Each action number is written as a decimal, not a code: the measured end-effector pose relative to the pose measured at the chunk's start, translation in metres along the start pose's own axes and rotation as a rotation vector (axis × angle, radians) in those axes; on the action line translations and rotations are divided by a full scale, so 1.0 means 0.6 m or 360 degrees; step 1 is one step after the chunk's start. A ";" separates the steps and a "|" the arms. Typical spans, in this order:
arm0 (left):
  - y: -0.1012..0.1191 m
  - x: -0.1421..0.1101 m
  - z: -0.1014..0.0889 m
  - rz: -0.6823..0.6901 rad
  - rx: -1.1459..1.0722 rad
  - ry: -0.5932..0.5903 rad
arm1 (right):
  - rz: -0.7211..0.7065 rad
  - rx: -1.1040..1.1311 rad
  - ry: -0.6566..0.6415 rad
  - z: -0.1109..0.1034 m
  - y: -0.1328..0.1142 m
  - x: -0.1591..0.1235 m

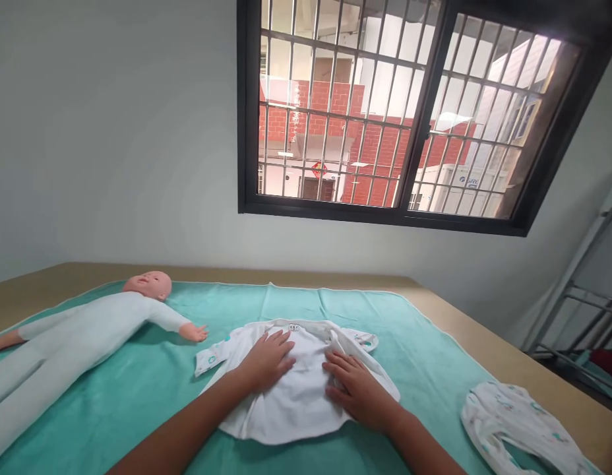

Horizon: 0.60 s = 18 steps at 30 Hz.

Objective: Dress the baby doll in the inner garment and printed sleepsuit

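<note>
Bare forearms (202,419) reached in from seven and five o'clock, nearest the camera. Beneath them spread the tan tabletop (449,318), most of it covered by a green cloth (425,373). Beyond its far edge, toward one o'clock, a barred, dark-framed window (418,142) was set in the wall. On the cloth, toward ten o'clock, a doll (98,323) in a white body suit lay on its back, one arm stretched toward the middle. Just beside that arm, at six o'clock in the frame, a white baby top (301,406) lay spread out, a patterned sleeve (214,356) sticking out toward ten o'clock. Well apart from it, at four o'clock, rested a second patterned garment (528,417), loosely crumpled. Both hands lay open, palms down on the top: the left hand (269,361) left of its middle, fingers extended; the right hand (353,386) toward three o'clock, fingers slightly bent. Smallest was a printed label (293,327) at the top's twelve o'clock edge.
</note>
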<state>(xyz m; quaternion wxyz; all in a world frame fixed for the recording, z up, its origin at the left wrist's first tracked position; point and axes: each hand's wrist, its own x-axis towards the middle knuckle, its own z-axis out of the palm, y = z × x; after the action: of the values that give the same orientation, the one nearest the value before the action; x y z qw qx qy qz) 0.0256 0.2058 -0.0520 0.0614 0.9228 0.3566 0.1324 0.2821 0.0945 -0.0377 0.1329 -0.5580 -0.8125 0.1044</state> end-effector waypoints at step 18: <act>-0.171 -0.474 -0.230 -0.1161 0.0267 0.0534 | 0.0034 0.0712 0.0225 0.014 -0.054 0.051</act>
<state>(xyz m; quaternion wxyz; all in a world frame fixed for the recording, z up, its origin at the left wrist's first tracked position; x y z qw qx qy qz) -0.2822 0.0921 0.0017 -0.0301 0.7033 0.6750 0.2211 0.2401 0.1116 -0.0324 0.3087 -0.5291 -0.7518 0.2440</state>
